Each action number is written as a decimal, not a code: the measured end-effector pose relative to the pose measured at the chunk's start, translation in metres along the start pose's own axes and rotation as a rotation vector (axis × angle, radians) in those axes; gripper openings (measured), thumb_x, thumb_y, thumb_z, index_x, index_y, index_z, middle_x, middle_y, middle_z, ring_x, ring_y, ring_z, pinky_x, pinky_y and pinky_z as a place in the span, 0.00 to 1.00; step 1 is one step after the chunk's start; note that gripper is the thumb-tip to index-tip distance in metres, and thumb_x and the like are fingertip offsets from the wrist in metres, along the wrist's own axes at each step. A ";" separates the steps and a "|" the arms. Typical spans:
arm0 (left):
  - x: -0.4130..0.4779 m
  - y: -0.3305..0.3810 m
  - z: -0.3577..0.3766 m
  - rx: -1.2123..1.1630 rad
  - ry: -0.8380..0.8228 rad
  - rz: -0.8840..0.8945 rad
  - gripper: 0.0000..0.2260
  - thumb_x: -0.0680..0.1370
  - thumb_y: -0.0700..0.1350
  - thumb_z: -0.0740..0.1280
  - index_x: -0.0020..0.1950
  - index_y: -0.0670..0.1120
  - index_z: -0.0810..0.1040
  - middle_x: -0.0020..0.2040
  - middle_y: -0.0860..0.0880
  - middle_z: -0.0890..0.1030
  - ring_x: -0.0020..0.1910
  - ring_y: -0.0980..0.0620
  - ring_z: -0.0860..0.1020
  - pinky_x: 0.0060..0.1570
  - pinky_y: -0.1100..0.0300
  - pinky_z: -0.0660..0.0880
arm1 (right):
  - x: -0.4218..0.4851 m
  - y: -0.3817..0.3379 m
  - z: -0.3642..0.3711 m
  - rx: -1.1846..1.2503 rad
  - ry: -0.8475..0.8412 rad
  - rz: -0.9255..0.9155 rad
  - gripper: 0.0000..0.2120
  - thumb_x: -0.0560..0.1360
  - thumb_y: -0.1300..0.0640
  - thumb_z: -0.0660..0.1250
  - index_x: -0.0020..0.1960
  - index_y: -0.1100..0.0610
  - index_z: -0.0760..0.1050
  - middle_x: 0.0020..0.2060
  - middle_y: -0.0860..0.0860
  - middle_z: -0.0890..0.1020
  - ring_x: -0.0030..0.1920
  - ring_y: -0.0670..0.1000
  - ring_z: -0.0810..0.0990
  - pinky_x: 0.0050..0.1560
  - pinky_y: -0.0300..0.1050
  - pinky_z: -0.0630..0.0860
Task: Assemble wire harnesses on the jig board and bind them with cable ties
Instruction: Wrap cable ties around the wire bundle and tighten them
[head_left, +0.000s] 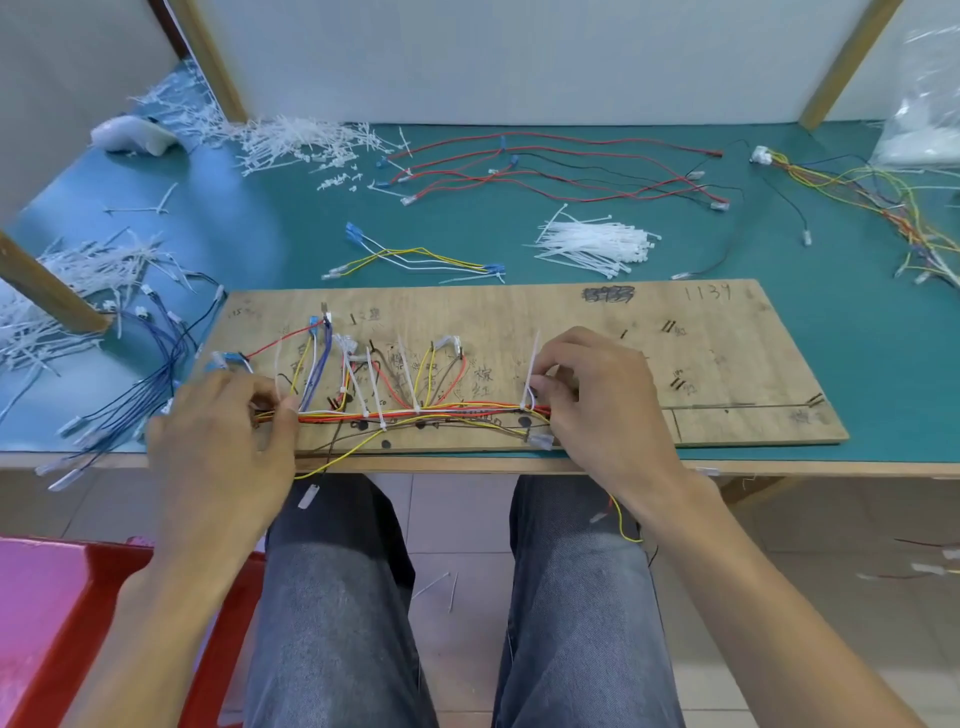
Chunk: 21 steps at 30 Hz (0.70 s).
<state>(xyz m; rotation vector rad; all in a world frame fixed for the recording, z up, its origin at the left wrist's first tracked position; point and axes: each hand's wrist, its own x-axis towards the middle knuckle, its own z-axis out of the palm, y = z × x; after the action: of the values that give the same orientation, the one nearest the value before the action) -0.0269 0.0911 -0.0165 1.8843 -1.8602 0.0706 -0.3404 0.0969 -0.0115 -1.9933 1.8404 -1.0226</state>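
Observation:
A wooden jig board (717, 364) lies at the table's front edge. Along its near side runs a bundle of red, yellow, orange and white wires (441, 410), bound by several white cable ties with upright tails. My right hand (602, 395) pinches a cable tie (532, 369) at the bundle's right end; its tail stands straight up. At the bundle's left end, my left hand (223, 431) grips the wires with curled fingers. A loose yellow wire (337, 460) hangs off the board's front edge.
A pile of fresh white cable ties (592, 244) lies behind the board. Red and black leads (561, 171), yellow-white leads (415, 257), blue wires (156, 358) and a multicoloured harness (883, 202) are spread over the green table. Cut tie scraps (291, 140) litter the back left. A red stool (78, 623) stands at lower left.

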 end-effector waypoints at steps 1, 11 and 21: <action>0.002 0.002 -0.004 0.010 0.014 0.003 0.05 0.80 0.47 0.71 0.54 0.48 0.78 0.53 0.45 0.80 0.56 0.38 0.74 0.52 0.42 0.69 | 0.000 0.001 -0.006 -0.002 -0.008 0.002 0.03 0.77 0.59 0.75 0.46 0.52 0.84 0.45 0.43 0.82 0.44 0.48 0.79 0.51 0.52 0.77; -0.008 0.136 0.003 -0.124 -0.240 0.634 0.13 0.83 0.50 0.65 0.64 0.49 0.82 0.62 0.51 0.82 0.63 0.47 0.78 0.61 0.50 0.75 | -0.053 0.034 -0.055 -0.045 0.005 0.095 0.13 0.73 0.49 0.79 0.53 0.49 0.80 0.51 0.42 0.78 0.52 0.49 0.77 0.55 0.44 0.74; 0.008 0.156 0.012 0.059 -0.429 0.580 0.19 0.79 0.64 0.59 0.67 0.64 0.79 0.51 0.53 0.87 0.52 0.45 0.83 0.50 0.49 0.80 | -0.069 0.044 -0.070 0.025 -0.079 0.187 0.10 0.71 0.55 0.82 0.48 0.51 0.83 0.52 0.45 0.77 0.53 0.46 0.75 0.55 0.38 0.72</action>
<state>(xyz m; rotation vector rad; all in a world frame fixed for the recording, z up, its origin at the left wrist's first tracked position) -0.1783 0.0866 0.0223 1.4073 -2.6767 -0.0953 -0.4165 0.1739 -0.0097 -1.7811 1.9189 -0.8953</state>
